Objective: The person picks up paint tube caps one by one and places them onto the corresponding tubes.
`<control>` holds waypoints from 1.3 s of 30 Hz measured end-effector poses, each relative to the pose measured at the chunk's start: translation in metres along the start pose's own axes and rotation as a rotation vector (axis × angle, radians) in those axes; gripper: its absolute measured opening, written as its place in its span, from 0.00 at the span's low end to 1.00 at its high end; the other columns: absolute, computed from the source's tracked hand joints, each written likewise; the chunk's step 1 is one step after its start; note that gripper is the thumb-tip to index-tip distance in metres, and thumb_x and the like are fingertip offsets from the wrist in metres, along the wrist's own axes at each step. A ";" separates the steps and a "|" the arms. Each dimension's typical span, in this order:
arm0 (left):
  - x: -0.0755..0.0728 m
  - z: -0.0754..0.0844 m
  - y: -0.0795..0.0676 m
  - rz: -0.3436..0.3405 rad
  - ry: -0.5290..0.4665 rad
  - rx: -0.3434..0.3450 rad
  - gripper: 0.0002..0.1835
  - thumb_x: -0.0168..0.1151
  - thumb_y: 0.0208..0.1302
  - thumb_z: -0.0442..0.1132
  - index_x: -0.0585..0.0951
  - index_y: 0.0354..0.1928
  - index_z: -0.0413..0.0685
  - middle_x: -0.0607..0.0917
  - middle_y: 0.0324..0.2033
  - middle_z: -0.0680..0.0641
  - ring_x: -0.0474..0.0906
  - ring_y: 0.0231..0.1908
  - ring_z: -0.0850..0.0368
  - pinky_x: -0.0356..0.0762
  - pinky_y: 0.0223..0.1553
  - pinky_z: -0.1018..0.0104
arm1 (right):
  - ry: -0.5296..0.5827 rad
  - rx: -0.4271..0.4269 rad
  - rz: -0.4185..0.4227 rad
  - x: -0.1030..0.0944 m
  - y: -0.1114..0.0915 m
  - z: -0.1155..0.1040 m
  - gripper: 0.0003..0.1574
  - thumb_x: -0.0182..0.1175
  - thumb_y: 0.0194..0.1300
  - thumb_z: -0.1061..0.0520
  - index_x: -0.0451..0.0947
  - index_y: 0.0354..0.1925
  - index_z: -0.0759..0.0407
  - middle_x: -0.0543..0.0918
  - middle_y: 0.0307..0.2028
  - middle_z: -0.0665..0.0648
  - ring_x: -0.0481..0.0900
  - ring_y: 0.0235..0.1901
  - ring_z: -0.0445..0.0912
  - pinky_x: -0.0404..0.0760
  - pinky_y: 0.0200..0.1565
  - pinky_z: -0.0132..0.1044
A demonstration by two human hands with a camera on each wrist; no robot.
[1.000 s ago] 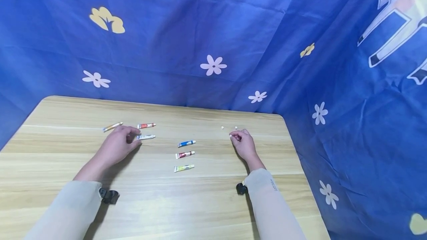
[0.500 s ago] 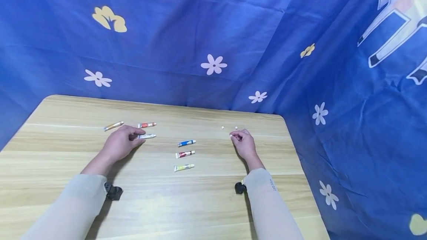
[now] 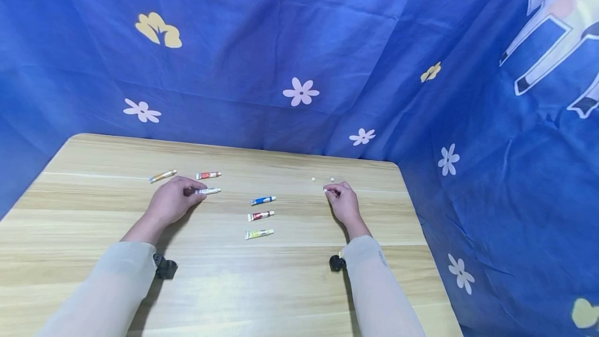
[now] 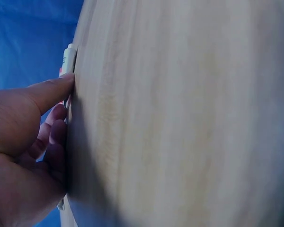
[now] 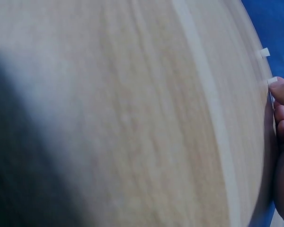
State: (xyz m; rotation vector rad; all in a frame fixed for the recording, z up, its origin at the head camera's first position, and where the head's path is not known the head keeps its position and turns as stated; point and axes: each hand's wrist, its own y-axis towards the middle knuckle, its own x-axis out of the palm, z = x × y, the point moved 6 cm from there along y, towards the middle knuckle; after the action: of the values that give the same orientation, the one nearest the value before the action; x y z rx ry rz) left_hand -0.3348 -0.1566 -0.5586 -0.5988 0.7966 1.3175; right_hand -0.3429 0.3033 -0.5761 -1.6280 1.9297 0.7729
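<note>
My left hand pinches the left end of a white paint tube between thumb and fingers, low over the table. In the left wrist view the white tube pokes out past the thumb; its lower part is hidden by the fingers. Over on the right, my right hand holds a small white cap at the fingertips, close to the tabletop. The right wrist view shows this small white cap against the thumb tip. Two more small white caps lie just beyond that hand.
An ochre tube and a red tube lie behind my left hand. Between the hands, a blue tube, a dark red tube and a yellow tube form a column on the wooden table. Blue curtain borders the table.
My left hand has shifted slightly right along the white tube and its fingers have come onto its left end. The right hand stays put with the cap.
</note>
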 end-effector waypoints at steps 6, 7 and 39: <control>0.000 0.001 -0.001 0.011 0.002 -0.004 0.11 0.75 0.69 0.39 0.91 0.49 0.43 0.88 0.52 0.33 0.82 0.55 0.33 0.77 0.57 0.33 | 0.041 0.027 -0.004 -0.002 0.000 0.000 0.08 0.69 0.75 0.58 0.92 0.48 0.57 0.82 0.41 0.54 0.78 0.40 0.42 0.76 0.43 0.27; 0.001 0.001 -0.001 0.009 0.001 -0.006 0.10 0.75 0.69 0.39 0.91 0.48 0.43 0.88 0.52 0.32 0.82 0.55 0.33 0.77 0.58 0.33 | 0.063 0.036 0.001 -0.003 0.000 0.001 0.08 0.69 0.75 0.59 0.92 0.49 0.57 0.82 0.42 0.55 0.78 0.40 0.41 0.76 0.43 0.27; 0.002 0.014 -0.035 0.113 -0.085 -0.111 0.14 0.68 0.76 0.42 0.86 0.56 0.43 0.90 0.45 0.35 0.85 0.47 0.37 0.80 0.51 0.37 | 0.945 0.260 0.204 -0.018 -0.010 0.029 0.20 0.65 0.77 0.64 0.79 0.60 0.78 0.92 0.41 0.58 0.89 0.36 0.40 0.89 0.43 0.29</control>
State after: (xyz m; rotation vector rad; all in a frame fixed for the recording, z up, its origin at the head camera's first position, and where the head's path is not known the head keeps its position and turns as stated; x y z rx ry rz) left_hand -0.2982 -0.1498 -0.5537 -0.5886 0.6991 1.4882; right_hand -0.3301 0.3353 -0.5857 -1.8007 2.6967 -0.2800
